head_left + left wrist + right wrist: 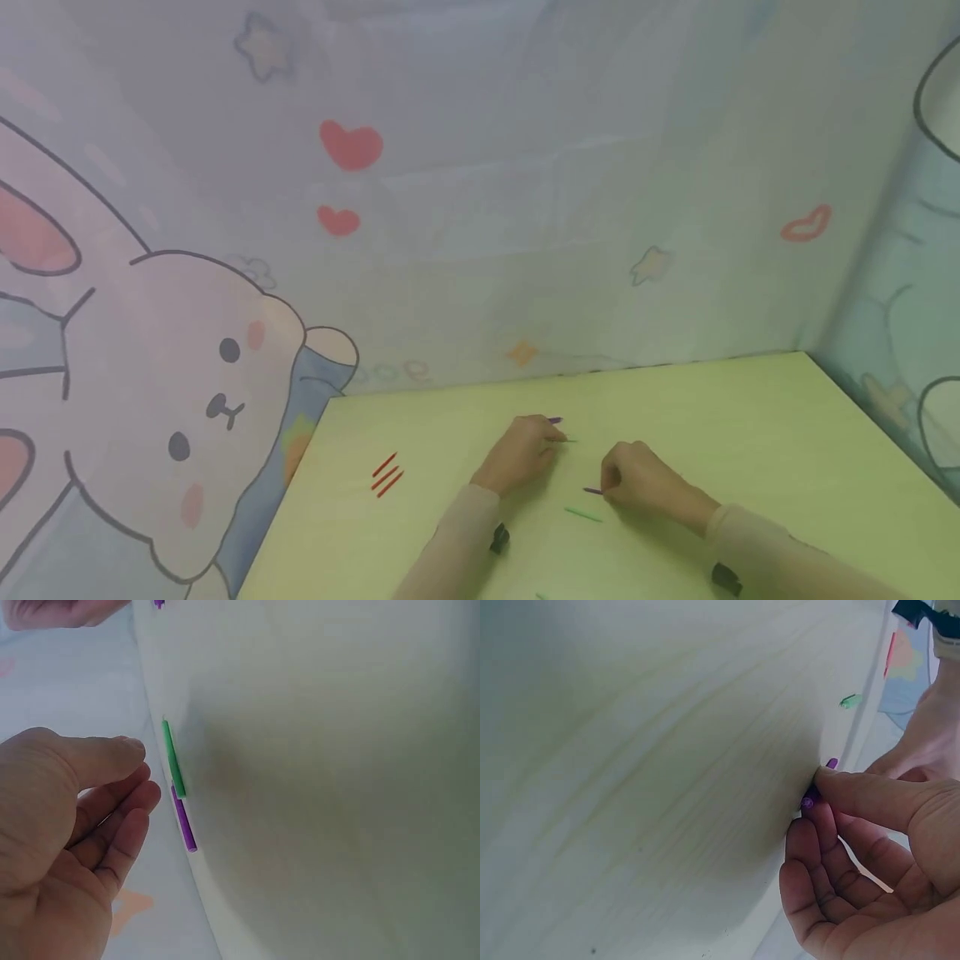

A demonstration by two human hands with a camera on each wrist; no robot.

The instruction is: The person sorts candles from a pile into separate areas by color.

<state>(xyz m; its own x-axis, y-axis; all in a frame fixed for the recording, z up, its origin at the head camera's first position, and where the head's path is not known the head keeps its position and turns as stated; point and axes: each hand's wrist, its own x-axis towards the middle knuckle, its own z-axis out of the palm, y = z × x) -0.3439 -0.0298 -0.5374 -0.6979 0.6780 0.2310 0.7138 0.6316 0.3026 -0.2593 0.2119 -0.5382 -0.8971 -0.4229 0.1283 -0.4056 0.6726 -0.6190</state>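
My right hand (648, 483) pinches a thin purple stick (831, 763), shaped like a small candle, between thumb and fingertips low over the table. Part of that stick is hidden by the fingers. Farther left on the table is my left hand (519, 457), its fingers loosely bent with nothing between them. Close beside its fingertips lie a green stick (173, 759) with a thin pale tip and a second purple stick (184, 821), nearly end to end. Another green stick (582, 514) lies between the forearms, just in front of the right hand's purple stick.
Three red sticks (387, 479) lie side by side at the table's left. One more green stick (542, 596) shows at the bottom edge. The pale yellow table (720, 417) meets a printed cloth backdrop (480, 208) at its back edge.
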